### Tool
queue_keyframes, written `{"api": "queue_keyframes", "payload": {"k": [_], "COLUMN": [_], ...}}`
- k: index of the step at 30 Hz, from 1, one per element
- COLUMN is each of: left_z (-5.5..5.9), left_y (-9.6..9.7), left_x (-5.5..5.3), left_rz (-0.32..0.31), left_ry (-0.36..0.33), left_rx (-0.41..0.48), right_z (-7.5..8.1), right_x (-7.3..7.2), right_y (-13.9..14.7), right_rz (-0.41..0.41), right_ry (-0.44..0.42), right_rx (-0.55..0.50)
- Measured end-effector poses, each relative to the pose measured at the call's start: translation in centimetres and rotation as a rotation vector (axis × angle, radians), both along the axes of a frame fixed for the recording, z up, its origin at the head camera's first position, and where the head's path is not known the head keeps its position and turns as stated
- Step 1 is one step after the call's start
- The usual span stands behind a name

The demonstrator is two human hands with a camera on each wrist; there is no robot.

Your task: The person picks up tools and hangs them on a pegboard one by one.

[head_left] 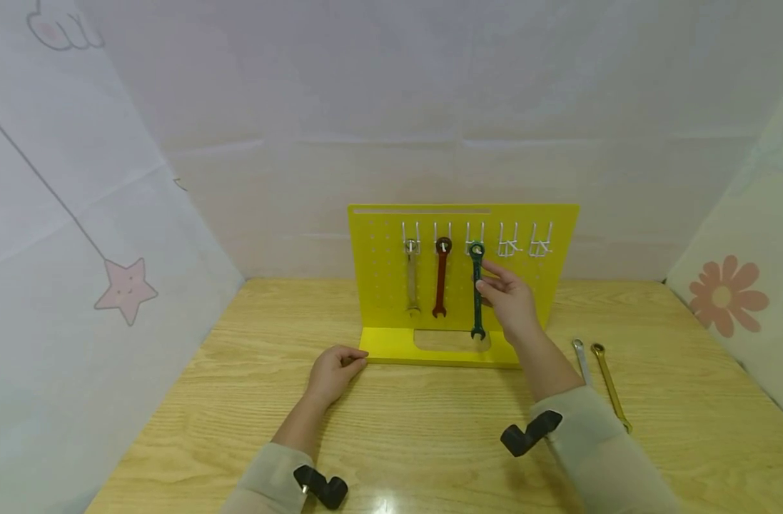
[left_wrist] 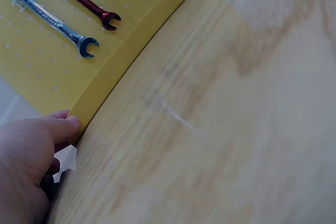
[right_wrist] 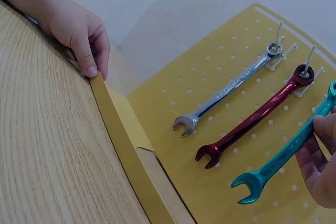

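My right hand [head_left: 509, 296] pinches a green combination wrench [head_left: 477, 296] by its shaft, thumb in front. Its ring end is up at the third white hook [head_left: 475, 230] of a yellow pegboard stand [head_left: 391, 285], and its open end points down. Left of it hang a red wrench [right_wrist: 257, 114] and a silver wrench [right_wrist: 228, 90], ring ends over their hooks. My left hand [head_left: 333, 373] pinches the front left corner of the stand's base [left_wrist: 79, 111] between thumb and fingers.
On the wooden table [head_left: 430, 428] right of the stand lie another silver wrench [head_left: 582, 360] and a gold wrench [head_left: 609, 382], partly behind my right forearm. Two hooks [head_left: 522, 243] on the board's right side hold nothing. A pale cloth backdrop [head_left: 430, 107] stands behind.
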State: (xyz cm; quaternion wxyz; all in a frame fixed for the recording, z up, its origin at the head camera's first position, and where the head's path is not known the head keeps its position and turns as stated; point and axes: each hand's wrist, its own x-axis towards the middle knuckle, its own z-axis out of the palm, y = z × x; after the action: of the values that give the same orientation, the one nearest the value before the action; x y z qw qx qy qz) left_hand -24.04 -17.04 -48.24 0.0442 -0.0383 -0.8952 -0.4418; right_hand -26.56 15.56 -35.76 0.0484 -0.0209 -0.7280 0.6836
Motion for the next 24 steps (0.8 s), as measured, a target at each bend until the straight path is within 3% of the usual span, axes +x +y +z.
{"api": "queue_keyframes", "payload": {"k": [24], "left_z": [-0.1], "left_y": [-0.1], "left_x": [-0.1], "left_rz": [-0.006], "left_ry": [0.005], "left_rx": [-0.002], "right_z": [-0.8], "right_x": [-2.0], "right_y": [-0.6], "right_rz": [-0.045], "right_ry": [-0.005], "right_rx": [-0.053]}}
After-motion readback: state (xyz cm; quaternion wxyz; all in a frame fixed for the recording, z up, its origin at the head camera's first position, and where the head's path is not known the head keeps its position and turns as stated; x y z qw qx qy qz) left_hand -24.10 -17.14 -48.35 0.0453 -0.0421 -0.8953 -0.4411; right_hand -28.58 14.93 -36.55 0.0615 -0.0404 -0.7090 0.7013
